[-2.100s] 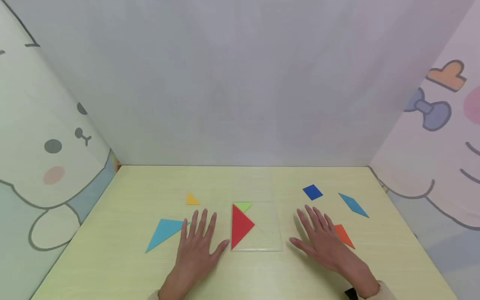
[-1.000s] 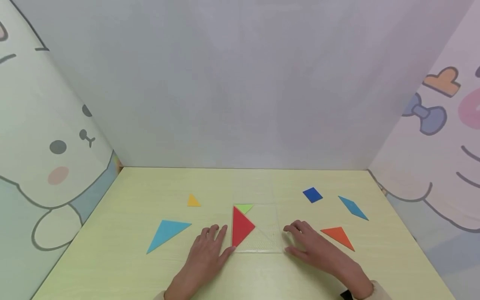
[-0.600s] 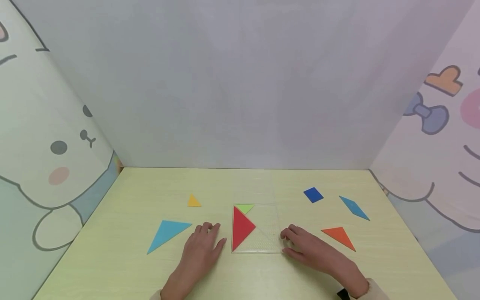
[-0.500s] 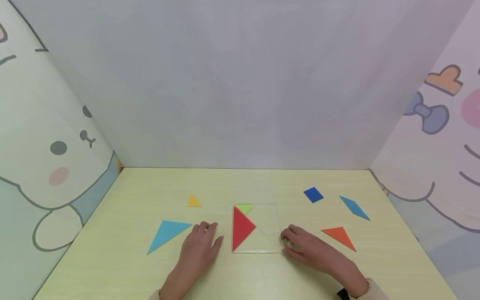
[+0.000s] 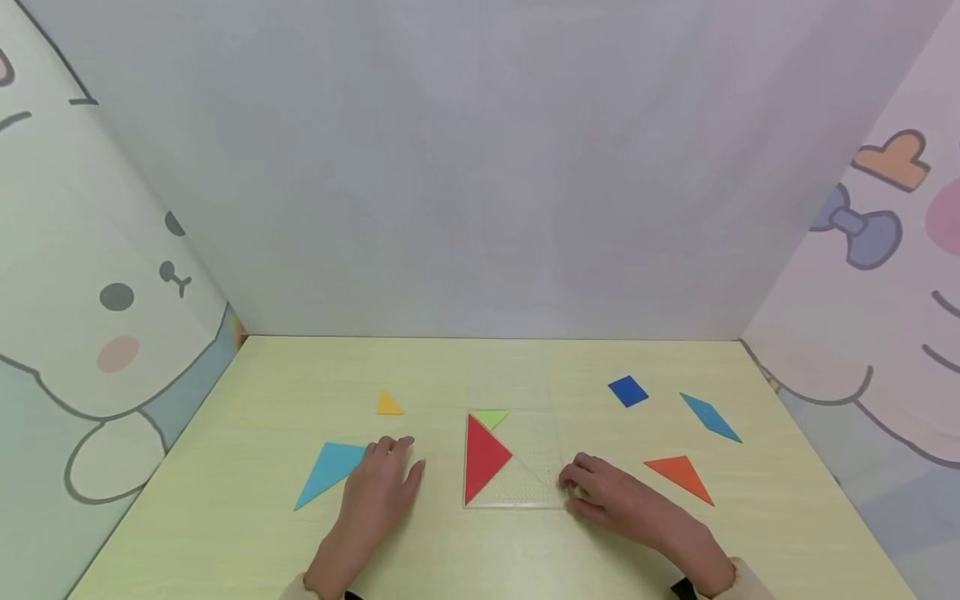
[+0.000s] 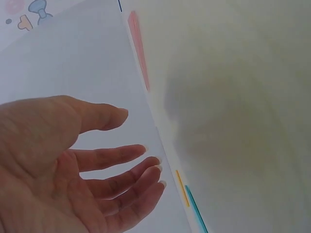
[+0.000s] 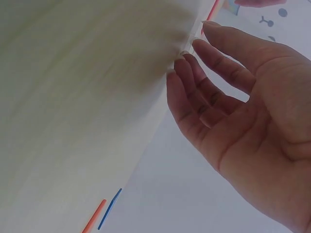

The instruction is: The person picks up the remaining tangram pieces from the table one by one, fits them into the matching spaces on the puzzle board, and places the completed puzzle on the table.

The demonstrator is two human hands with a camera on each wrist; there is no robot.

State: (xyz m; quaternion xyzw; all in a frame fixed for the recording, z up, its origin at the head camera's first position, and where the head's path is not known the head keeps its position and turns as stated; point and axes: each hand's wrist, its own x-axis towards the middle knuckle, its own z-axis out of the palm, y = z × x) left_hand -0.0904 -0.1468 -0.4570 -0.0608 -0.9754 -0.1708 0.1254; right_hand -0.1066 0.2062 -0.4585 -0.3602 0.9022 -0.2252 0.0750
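A clear shallow tangram tray (image 5: pixel 536 507) lies mid-table, with a large red triangle (image 5: pixel 483 460) and a small green triangle (image 5: pixel 491 417) at its left side. My right hand (image 5: pixel 615 500) is curled at the tray's front right corner, thumb and fingers holding its edge; in the right wrist view, the right hand (image 7: pixel 257 107) has its fingertips at a clear rim. My left hand (image 5: pixel 375 492) hovers with loosely bent fingers by a large light-blue triangle (image 5: pixel 326 471), covering its right tip. In the left wrist view, nothing sits between the left hand's fingers (image 6: pixel 121 187).
A small yellow triangle (image 5: pixel 387 403) lies at the left. On the right lie a dark-blue square (image 5: pixel 627 391), a blue parallelogram (image 5: pixel 710 417) and an orange triangle (image 5: pixel 682 477). A grey-white backdrop (image 5: pixel 495 183) stands behind the table, with cartoon-printed panels at both sides.
Both hands first lay spread flat, then drew to the tray's sides. My left hand has since moved left, away from the tray to the light-blue triangle. The right stays at the tray's corner.
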